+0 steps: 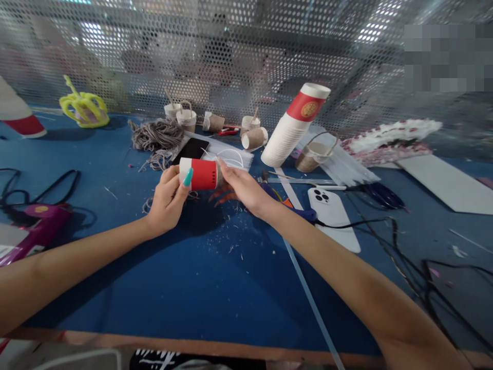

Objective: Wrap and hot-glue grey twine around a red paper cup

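Held sideways above the blue table is a red and white paper cup (204,174), with a greyish band that looks like cord around its right end. My left hand (166,204) grips the cup's white left end, thumb along its side. At the right end, the thumb and fingers of my right hand (246,189) close on the banded part; its lower fingers are blurred and partly hidden. Behind the cup lie a dark phone (191,149) and a bundle of grey cord (156,136). Loose strands of cord lie beneath my left hand.
A tall leaning stack of paper cups (287,126) stands behind my right hand. Several small cord-wrapped cups, one a basket (308,156), line the back. A white phone (335,218), black cables (396,241) and glue sticks (348,159) are at right; a purple device (42,228) is at left.
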Available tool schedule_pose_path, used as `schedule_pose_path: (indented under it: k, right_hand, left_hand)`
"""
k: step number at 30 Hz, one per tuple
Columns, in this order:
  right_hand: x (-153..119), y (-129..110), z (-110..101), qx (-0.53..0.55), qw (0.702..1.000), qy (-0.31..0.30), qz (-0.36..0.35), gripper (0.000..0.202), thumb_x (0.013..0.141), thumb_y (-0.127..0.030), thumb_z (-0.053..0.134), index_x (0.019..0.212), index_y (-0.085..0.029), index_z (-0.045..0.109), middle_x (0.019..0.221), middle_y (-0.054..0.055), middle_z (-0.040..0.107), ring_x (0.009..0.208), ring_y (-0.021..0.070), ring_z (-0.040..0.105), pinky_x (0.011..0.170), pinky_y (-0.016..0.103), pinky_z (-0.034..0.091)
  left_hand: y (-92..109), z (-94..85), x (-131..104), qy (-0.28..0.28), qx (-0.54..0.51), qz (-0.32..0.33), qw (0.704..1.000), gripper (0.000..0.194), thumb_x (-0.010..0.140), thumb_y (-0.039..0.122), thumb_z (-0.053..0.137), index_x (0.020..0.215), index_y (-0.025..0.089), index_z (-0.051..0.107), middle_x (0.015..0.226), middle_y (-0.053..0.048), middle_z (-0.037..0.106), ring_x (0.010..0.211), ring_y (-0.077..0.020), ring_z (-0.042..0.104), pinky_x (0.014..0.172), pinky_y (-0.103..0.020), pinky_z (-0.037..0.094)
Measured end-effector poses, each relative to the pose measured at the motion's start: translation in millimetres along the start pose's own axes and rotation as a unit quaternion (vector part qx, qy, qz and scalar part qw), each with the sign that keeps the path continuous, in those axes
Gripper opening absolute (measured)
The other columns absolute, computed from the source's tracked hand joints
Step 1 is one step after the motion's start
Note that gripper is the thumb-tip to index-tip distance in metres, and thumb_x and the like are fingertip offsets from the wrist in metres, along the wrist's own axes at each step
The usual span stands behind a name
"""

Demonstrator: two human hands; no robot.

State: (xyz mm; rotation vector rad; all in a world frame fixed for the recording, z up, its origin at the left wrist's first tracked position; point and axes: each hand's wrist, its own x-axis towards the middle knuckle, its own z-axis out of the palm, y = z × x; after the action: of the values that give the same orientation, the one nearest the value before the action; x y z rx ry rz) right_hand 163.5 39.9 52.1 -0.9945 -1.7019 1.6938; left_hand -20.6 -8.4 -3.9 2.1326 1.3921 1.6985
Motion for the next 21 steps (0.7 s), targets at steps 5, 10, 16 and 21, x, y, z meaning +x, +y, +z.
schedule_pose_path:
  k: [5,10,16,21]
  right_hand:
    - [0.5,8.9,2.7,-0.124,0.986,0.101,-0.05,0.06,0.086,-0.073,0.036,0.104,-0.021,0.06,0.067,0.003,0.05,0.059,0.0169,0.055,0.056,0.034,0.047]
    - [-4.7,8.4,4.9,-0.202,0.966,0.138,-0.083,0.052,0.09,-0.067,0.032,0.082,-0.022,0.057,0.068,0.003,0.05,0.066,0.0171,0.054,0.068,0.036,0.046]
    - [-2.3,13.1,3.9,-0.229,0.96,0.142,-0.075,0.053,0.092,-0.066,0.029,0.09,-0.022,0.058,0.071,0.005,0.055,0.073,0.0193,0.057,0.07,0.036,0.044]
    - [-5.4,12.7,8.8,-0.343,0.924,0.144,-0.084,0.064,0.095,-0.063,0.02,0.097,-0.015,0.063,0.069,0.005,0.056,0.069,0.0183,0.057,0.07,0.033,0.042]
  left_hand:
    - [-2.1,3.0,0.9,-0.034,-0.041,-0.001,0.999,0.034,0.094,0.044,0.043,0.096,0.021,0.068,0.101,-0.007,0.064,0.094,-0.019,0.06,0.084,-0.036,0.052]
    - [-5.0,3.1,1.9,-0.059,-0.045,0.007,0.997,0.032,0.093,0.045,0.045,0.092,0.022,0.068,0.089,-0.005,0.064,0.088,-0.0188,0.059,0.087,-0.039,0.052]
    - [-3.6,3.0,3.4,-0.086,-0.032,0.006,0.996,0.035,0.093,0.048,0.043,0.093,0.021,0.066,0.081,-0.004,0.061,0.083,-0.018,0.058,0.085,-0.039,0.052]
    - [4.3,0.1,3.3,-0.127,0.003,-0.041,0.991,0.043,0.095,0.049,0.035,0.087,0.018,0.063,0.095,-0.007,0.064,0.093,-0.0181,0.057,0.088,-0.035,0.049]
